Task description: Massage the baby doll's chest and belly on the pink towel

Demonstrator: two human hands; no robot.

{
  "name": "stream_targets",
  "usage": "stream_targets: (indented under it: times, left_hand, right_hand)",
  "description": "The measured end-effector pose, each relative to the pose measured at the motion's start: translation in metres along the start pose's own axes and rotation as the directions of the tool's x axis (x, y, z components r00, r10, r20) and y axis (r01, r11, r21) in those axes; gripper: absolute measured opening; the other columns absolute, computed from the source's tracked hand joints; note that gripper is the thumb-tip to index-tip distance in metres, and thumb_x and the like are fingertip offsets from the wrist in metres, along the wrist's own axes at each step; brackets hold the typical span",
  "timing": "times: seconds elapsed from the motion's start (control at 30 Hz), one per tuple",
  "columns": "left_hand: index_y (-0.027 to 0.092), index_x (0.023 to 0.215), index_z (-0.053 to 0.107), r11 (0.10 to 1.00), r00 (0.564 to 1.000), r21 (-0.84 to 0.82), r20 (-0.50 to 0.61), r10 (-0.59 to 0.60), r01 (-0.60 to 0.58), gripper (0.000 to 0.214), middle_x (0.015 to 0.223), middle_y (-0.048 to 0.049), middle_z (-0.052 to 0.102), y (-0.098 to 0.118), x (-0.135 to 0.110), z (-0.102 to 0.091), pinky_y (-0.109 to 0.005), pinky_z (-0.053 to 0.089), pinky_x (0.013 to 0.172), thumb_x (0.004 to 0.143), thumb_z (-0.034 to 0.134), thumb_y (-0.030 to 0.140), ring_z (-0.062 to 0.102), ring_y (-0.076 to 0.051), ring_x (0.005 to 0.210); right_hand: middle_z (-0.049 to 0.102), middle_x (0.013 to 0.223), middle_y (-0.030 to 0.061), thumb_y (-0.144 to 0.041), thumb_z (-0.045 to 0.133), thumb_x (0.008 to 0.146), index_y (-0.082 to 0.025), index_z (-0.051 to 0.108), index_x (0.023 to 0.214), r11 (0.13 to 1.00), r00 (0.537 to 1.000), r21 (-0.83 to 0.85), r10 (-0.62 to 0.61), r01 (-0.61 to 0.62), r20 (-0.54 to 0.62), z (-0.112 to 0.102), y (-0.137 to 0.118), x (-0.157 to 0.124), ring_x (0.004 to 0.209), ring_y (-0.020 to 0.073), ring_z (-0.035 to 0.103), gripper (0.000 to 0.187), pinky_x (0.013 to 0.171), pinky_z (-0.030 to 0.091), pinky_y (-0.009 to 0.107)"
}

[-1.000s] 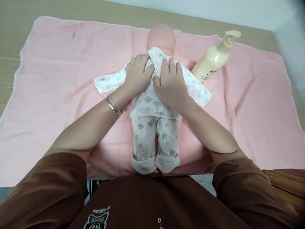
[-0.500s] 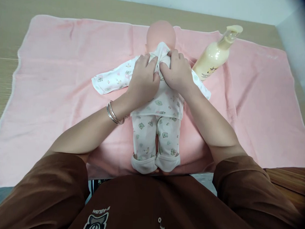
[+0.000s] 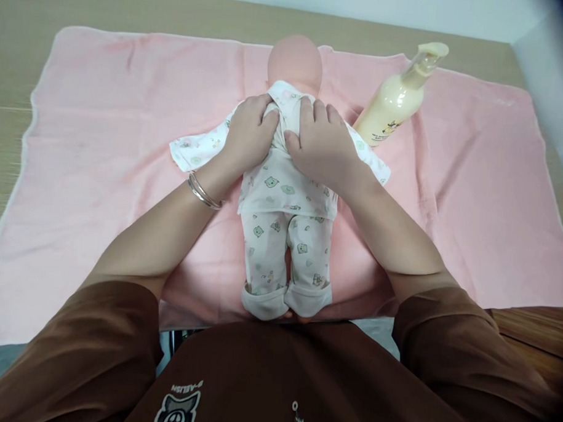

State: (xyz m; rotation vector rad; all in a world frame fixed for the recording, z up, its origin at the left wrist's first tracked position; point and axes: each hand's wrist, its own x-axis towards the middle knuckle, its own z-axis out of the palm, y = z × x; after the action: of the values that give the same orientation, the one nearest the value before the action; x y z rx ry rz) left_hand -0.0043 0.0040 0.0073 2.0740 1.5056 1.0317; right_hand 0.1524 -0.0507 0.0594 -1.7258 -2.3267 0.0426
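A baby doll (image 3: pixel 293 60) in a white printed top and trousers (image 3: pixel 285 236) lies lengthwise on a pink towel (image 3: pixel 103 137), head away from me. Both of my hands rest on its upper body. My left hand (image 3: pixel 248 135) lies flat over the left shoulder, with its fingertips at the collar. My right hand (image 3: pixel 321 145) lies flat over the right shoulder, fingers stretched toward the neck. The thumbs point inward, and a fold of the top bunches between them. Two bangles (image 3: pixel 203 191) circle my left wrist.
A cream pump bottle (image 3: pixel 396 101) lies tilted on the towel just right of the doll's shoulder, close to my right hand. The towel covers most of a wooden table (image 3: pixel 21 5). A pale wall runs along the back edge.
Half a second ago both hands pinched the fabric up at the doll's neck. They have slid down and apart and flattened over the shoulders.
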Motion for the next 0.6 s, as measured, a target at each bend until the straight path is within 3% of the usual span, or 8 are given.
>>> stream_targets:
  times: [0.17, 0.3, 0.47, 0.6]
  left_hand:
    - [0.03, 0.101, 0.054, 0.993, 0.995, 0.07, -0.017, 0.097, -0.095, 0.022, 0.105, -0.0076, 0.055, 0.02, -0.013, -0.002, -0.05, 0.034, 0.101, 0.08, 0.048, 0.031, 0.044, -0.03, 0.109]
    - [0.032, 0.099, 0.055, 0.99, 0.993, 0.071, 0.014, 0.118, -0.119, 0.026, 0.107, -0.0081, 0.055, 0.033, -0.02, -0.008, -0.052, 0.036, 0.102, 0.073, 0.054, 0.026, 0.044, -0.033, 0.111]
    - [0.027, 0.09, 0.056, 0.998, 0.999, 0.047, 0.032, 0.044, -0.046, 0.011, 0.098, -0.0058, 0.057, 0.025, -0.011, -0.01, -0.046, 0.041, 0.093, 0.08, 0.051, 0.025, 0.049, -0.027, 0.101]
    - [0.027, 0.089, 0.054, 0.998, 1.0, 0.067, 0.001, 0.021, -0.021, 0.013, 0.092, -0.003, 0.057, 0.014, -0.005, -0.005, -0.041, 0.04, 0.088, 0.085, 0.044, 0.02, 0.048, -0.021, 0.094]
  right_hand:
    - [0.055, 0.114, 0.0189, -0.035, 0.028, 0.097, -0.009, 0.048, 0.114, 0.996, 0.998, 0.08, 0.046, -0.05, 0.051, 0.006, 0.019, 0.021, 0.106, 0.0316, 0.051, 0.037, 0.097, 0.04, 0.048]
    - [0.054, 0.116, 0.0194, -0.041, 0.023, 0.098, -0.009, 0.048, 0.113, 0.986, 0.988, 0.109, 0.116, -0.127, 0.103, 0.008, 0.029, 0.03, 0.108, 0.0357, 0.05, 0.044, 0.092, 0.042, 0.051]
    - [0.051, 0.123, 0.021, -0.041, 0.027, 0.098, -0.006, 0.045, 0.121, 0.998, 0.997, 0.042, 0.036, -0.039, 0.075, 0.001, 0.013, 0.013, 0.115, 0.0347, 0.045, 0.046, 0.103, 0.034, 0.049]
    - [0.043, 0.135, 0.018, -0.039, 0.035, 0.095, -0.011, 0.039, 0.127, 1.0, 0.998, 0.017, -0.005, 0.004, 0.06, -0.006, 0.001, 0.0, 0.126, 0.0318, 0.036, 0.042, 0.11, 0.027, 0.045]
